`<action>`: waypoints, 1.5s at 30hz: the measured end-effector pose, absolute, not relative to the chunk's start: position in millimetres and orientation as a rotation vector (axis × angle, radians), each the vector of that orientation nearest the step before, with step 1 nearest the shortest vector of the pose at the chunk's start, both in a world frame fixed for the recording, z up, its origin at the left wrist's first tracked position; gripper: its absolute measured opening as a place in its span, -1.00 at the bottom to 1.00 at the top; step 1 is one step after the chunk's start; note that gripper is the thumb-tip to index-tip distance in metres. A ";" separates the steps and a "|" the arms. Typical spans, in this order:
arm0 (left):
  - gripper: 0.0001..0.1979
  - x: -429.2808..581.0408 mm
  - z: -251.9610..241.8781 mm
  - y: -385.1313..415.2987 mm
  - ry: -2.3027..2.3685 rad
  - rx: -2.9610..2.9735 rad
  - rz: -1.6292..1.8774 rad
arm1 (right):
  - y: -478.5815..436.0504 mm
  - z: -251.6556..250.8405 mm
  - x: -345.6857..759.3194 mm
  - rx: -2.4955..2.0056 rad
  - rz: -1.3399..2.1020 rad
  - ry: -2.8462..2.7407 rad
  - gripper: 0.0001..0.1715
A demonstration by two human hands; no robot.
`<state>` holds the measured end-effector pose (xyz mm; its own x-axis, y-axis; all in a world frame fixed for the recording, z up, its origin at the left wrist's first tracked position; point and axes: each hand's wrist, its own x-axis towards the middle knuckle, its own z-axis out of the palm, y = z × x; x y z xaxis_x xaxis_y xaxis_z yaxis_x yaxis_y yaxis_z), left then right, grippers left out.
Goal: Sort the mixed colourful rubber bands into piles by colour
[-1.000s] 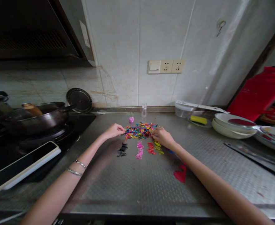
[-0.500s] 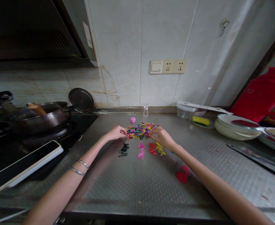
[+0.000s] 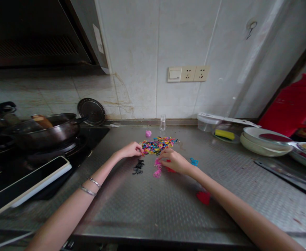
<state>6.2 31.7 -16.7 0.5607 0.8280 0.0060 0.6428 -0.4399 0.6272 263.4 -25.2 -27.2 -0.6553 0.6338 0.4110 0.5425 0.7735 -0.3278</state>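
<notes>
A mixed pile of small coloured rubber bands [image 3: 156, 144] lies on the steel counter [image 3: 153, 205]. In front of it lie sorted heaps: black bands [image 3: 138, 167], pink bands [image 3: 157, 168], and red bands [image 3: 170, 169] partly under my right hand. A few blue bands [image 3: 194, 161] lie to the right. My left hand [image 3: 130, 150] pinches at the pile's left edge. My right hand [image 3: 172, 161] is closed in a pinch over the pink and red heaps; what it holds is too small to name.
A gas stove with a dark wok [image 3: 41, 130] stands at the left, a phone [image 3: 30, 183] beside it. Stacked white plates [image 3: 264, 141], a yellow sponge [image 3: 222, 134] and a plastic tub [image 3: 205, 122] sit at the right. A small glass [image 3: 163, 122] and a pink ball [image 3: 148, 133] stand behind the pile.
My right hand has drawn back from the pile's right edge toward me and to the left, now over the pink and red heaps. The left hand has stayed at the pile's left edge.
</notes>
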 end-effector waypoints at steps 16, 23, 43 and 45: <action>-0.80 2.4 -6.7 31.7 1.138 2.091 0.478 | 1.4 -20.4 308.1 -1.041 0.172 -2.248 -0.77; -0.75 21.0 -5.7 27.6 1.155 2.099 0.592 | 14.0 -25.5 322.5 -1.142 0.141 -2.206 -0.75; -0.80 110.5 -17.3 2.7 0.978 2.318 0.475 | 17.2 -35.8 324.8 -1.212 0.085 -2.351 -0.77; -0.78 100.8 -13.6 12.1 0.981 2.268 0.519 | 13.7 -33.9 316.9 -1.232 0.075 -2.371 -0.78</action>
